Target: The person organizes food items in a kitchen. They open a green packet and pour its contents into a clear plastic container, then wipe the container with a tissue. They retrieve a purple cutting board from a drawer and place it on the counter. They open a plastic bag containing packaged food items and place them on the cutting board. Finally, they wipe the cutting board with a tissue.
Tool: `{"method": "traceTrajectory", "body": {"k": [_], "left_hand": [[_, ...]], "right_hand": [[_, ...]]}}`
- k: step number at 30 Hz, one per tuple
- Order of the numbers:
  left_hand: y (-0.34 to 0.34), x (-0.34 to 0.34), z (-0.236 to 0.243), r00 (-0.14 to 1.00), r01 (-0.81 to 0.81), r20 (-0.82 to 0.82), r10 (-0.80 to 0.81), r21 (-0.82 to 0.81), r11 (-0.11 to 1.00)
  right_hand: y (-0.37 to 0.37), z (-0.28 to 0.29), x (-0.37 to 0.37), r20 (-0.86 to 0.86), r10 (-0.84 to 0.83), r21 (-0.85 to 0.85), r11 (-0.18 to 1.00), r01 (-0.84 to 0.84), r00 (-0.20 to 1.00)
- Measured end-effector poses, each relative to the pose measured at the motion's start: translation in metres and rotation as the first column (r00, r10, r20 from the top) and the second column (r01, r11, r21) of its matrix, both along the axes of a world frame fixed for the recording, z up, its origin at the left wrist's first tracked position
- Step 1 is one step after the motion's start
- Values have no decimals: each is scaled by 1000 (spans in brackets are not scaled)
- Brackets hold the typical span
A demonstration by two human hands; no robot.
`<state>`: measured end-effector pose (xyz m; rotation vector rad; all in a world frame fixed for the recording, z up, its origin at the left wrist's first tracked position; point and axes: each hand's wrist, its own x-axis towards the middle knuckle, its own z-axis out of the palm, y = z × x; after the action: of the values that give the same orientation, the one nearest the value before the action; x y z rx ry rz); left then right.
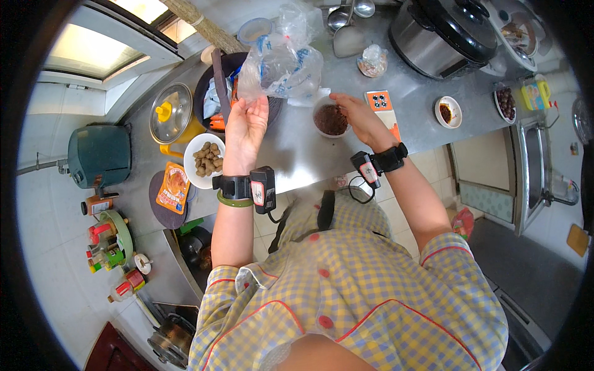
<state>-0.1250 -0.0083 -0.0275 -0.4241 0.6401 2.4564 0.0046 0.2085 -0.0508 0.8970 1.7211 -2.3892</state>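
Left hand [246, 127] grasps one clear plastic bag [279, 62], raised. Right hand [356, 114] fingers curled at rim of one bowl [330, 119], dark paste. One plate [204, 161] nuts near counter [297, 148] front edge.

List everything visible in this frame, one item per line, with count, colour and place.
plastic bag: 1, clear with blue print, held up over the counter
bowl: 1, white with dark red-brown contents, counter centre
counter: 1, steel grey
plate of nuts: 1, white, counter left
lidded pot: 1, yellow with glass lid, left
rice cooker: 1, silver and black, upper right
small dishes: 2, white, right
sauce packet: 1, orange, lower left
left hand: grips the bag
right hand: at the bowl's rim
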Motion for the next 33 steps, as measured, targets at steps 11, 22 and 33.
{"method": "traceTrajectory", "body": {"k": [11, 22, 33], "left_hand": [[-7, 4, -3, 998, 2, 65, -5, 44, 999], [-14, 21, -6, 999, 38, -4, -39, -56, 998], [-38, 53, 3, 904, 138, -332, -270, -371, 918]], "right_hand": [[-21, 45, -13, -272, 77, -211, 968, -138, 959], [-25, 53, -12, -350, 6, -54, 998, -27, 937], [-41, 48, -3, -147, 104, 170, 982, -79, 984]]}}
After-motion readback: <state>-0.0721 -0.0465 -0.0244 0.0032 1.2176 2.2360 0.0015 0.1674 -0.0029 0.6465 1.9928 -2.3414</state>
